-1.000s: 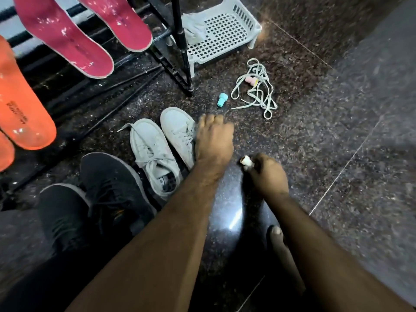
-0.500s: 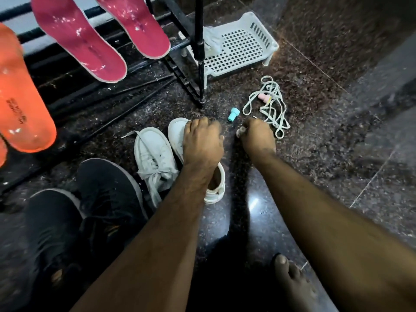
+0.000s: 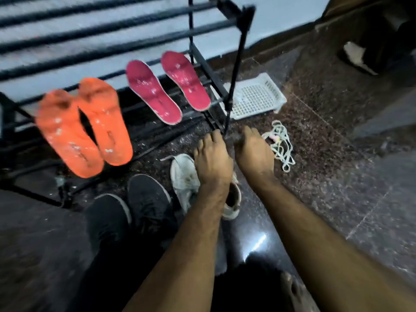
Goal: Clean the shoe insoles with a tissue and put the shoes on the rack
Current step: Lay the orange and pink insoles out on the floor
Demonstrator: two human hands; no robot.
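Hands reach out over the pale shoes beside the black metal shoe rack [image 3: 202,64].
We see our left hand [image 3: 212,162] lying over the right-hand shoe of the pair of pale grey lace-up shoes [image 3: 183,174] on the dark speckled stone floor [image 3: 337,176], fingers bent down; whether it grips the shoe we cannot tell. Our right hand [image 3: 255,152] hovers just beside it, fingers curled downward, and we cannot tell if it holds anything. Two orange foam insoles [image 3: 85,124] and two magenta insoles [image 3: 166,86] lean on the rack's lower bars. A pair of black shoes [image 3: 135,199] stands left of the pale pair. Tangled white laces [image 3: 281,145] lie near a white perforated plastic basket [image 3: 256,97].
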